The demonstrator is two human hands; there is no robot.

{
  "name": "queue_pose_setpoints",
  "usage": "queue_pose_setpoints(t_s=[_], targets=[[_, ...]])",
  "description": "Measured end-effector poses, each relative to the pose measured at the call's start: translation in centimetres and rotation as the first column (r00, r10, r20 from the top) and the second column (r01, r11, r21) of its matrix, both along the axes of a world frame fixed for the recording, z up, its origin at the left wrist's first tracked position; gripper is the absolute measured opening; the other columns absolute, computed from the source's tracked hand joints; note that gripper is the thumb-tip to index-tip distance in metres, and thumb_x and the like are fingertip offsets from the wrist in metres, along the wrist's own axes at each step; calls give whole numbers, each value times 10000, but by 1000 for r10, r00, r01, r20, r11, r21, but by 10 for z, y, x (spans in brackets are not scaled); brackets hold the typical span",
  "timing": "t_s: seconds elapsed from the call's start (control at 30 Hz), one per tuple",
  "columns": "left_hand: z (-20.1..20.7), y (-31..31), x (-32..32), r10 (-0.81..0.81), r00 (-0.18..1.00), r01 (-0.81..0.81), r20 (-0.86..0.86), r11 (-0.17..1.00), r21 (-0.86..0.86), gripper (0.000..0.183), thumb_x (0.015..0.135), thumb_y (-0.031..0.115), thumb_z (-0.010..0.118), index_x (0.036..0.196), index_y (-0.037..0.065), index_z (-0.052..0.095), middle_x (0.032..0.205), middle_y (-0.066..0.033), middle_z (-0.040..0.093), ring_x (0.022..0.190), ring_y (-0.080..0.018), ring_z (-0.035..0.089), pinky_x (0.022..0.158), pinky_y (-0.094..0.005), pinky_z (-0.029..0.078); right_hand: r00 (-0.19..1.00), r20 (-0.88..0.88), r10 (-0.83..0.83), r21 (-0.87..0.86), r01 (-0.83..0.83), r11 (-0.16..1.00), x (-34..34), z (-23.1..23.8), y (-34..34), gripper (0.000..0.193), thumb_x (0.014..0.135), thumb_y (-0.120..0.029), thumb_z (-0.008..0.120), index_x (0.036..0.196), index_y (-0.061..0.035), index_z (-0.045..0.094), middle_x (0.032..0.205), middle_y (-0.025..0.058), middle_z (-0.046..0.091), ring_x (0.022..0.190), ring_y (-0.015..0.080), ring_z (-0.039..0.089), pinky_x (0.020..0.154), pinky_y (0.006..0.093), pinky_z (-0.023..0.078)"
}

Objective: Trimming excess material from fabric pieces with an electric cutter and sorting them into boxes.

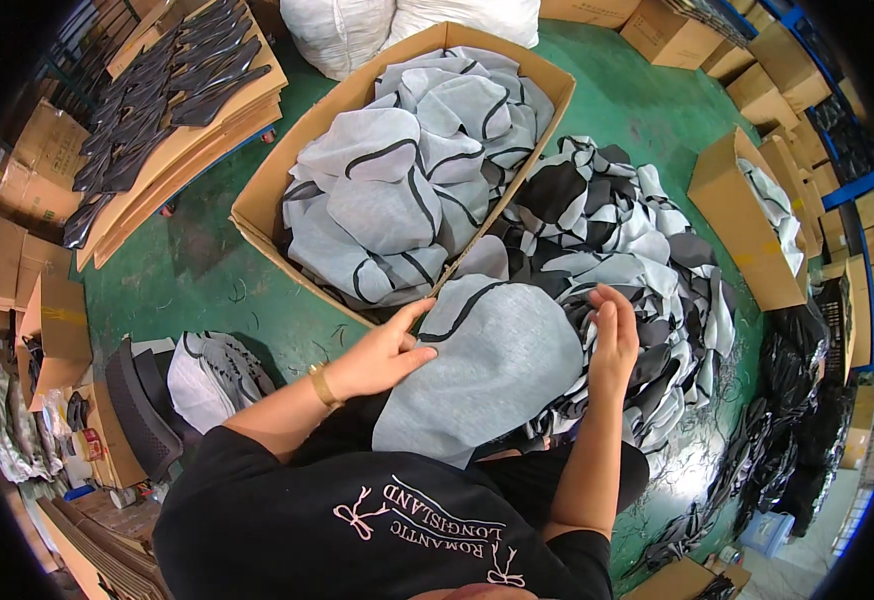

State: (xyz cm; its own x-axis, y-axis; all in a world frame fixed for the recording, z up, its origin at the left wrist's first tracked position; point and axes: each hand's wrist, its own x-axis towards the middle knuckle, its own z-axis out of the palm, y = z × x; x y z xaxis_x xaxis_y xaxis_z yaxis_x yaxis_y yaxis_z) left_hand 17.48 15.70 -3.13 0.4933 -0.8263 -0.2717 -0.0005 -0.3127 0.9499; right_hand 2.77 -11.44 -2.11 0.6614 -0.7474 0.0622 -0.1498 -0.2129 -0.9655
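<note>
A light grey, rounded cloth piece (pixel 502 360) with a black trim strip along its upper left edge spreads over my lap. My left hand (pixel 382 355) grips its left edge, thumb on top; the fingers beneath are partly hidden. Just off the piece's right edge, my right hand (pixel 612 335) is raised with loosely bent fingers, and I see nothing held in it. In front stands a large cardboard box (pixel 302 165) filled with similar grey trimmed pieces (pixel 387 200). To the right, a heap of grey and black cloth pieces (pixel 647 240) covers the floor.
Black shaped pieces (pixel 177 95) lie on a stack of cardboard at the far left. White sacks (pixel 342 30) stand behind the box. Another carton (pixel 747 220) stands at the right, near black plastic bags (pixel 797 400). A small stack of grey pieces (pixel 207 380) is on the left.
</note>
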Motion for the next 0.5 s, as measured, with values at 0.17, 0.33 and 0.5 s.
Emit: queue_pose_setpoints(t_s=[0.17, 0.33, 0.5], targets=[[-41, -25, 115, 307, 920, -299, 243, 952, -70, 429, 869, 212, 636, 1236, 49, 486, 848, -99, 630, 737, -166, 628, 634, -311, 506, 864, -485, 133, -758, -491, 429, 21, 18, 65, 695, 803, -558, 562, 1289, -64, 503, 1312, 186, 476, 1264, 358, 395, 1048, 560, 241], [-61, -85, 210, 127, -159, -364, 979, 914, -178, 616, 752, 222, 715, 1302, 162, 444, 1116, -164, 574, 995, -286, 581, 793, -403, 497, 846, -510, 156, -722, -519, 457, 25, 12, 52, 751, 800, -593, 532, 1322, -57, 472, 1355, 188, 436, 1276, 365, 375, 1052, 554, 226], [-75, -72, 273, -85, 270, -403, 959, 895, 192, 415, 788, 163, 615, 1189, 207, 516, 1152, -98, 596, 929, -310, 618, 726, -433, 508, 825, -511, 241, -698, -562, 443, 15, 20, 66, 728, 787, -546, 585, 1294, -34, 485, 1360, 181, 438, 1300, 346, 360, 1085, 538, 189]])
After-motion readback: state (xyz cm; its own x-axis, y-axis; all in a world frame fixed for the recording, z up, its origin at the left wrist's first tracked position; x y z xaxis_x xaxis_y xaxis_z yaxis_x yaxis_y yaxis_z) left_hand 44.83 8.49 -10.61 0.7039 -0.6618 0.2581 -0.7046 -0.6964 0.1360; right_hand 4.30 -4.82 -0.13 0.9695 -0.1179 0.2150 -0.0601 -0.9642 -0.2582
